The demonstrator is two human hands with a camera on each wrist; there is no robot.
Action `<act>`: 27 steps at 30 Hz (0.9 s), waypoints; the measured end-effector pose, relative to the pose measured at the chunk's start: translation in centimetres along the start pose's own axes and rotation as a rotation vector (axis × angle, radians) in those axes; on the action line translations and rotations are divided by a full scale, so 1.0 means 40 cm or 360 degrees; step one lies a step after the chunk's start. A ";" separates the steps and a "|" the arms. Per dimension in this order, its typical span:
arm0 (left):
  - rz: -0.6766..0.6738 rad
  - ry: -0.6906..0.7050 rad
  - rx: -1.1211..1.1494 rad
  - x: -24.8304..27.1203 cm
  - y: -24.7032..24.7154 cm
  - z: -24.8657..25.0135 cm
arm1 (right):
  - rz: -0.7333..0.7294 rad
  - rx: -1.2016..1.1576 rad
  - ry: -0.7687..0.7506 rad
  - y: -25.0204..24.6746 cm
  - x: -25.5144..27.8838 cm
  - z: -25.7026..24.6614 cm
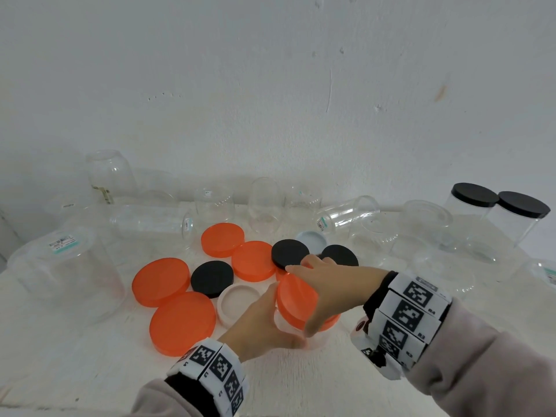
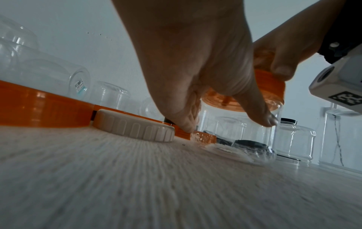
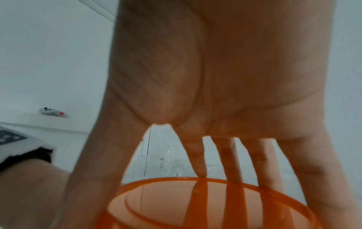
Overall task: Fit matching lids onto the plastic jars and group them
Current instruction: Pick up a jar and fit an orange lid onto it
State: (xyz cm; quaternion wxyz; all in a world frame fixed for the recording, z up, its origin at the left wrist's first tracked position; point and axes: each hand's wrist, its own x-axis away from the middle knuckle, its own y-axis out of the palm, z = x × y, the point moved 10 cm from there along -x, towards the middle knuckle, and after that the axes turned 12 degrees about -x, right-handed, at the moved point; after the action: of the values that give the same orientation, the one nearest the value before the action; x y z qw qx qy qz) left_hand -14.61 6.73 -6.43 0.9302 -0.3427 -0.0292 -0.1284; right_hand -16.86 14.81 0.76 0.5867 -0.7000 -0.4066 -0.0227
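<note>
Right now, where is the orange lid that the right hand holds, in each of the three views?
Head view: orange lid, centre, tilted, under the right hand.
Left wrist view: upper right of centre, on top of the clear jar, behind the left hand.
Right wrist view: bottom centre, seen from below.
Shared landmark: the right hand's fingers on the lid.

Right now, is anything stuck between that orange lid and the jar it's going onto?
Nothing visible. The right hand grips the orange lid directly over the mouth of the clear jar, which the left hand holds steady on the table. The lid looks tilted, not yet seated flat.
</note>
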 end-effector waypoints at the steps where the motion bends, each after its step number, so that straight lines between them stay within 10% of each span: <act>1: 0.0002 0.0002 0.0004 0.000 0.000 0.000 | 0.0025 -0.0006 -0.0014 -0.003 -0.001 -0.001; 8: 0.0010 0.0028 0.0059 0.008 -0.004 0.010 | 0.0318 0.0035 0.0138 -0.008 -0.005 0.019; 14: 0.0008 0.0013 0.0020 0.011 -0.008 0.022 | 0.0023 -0.0075 -0.0030 -0.005 0.004 0.005; 27: 0.0004 0.0009 0.0074 0.009 -0.004 0.011 | 0.0216 -0.0056 0.0132 0.000 -0.005 0.036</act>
State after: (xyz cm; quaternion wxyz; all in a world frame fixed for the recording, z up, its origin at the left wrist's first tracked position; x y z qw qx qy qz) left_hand -14.28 6.83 -5.95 0.9381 -0.3208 -0.0292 -0.1274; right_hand -17.63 15.90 0.20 0.5909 -0.7345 -0.3331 -0.0189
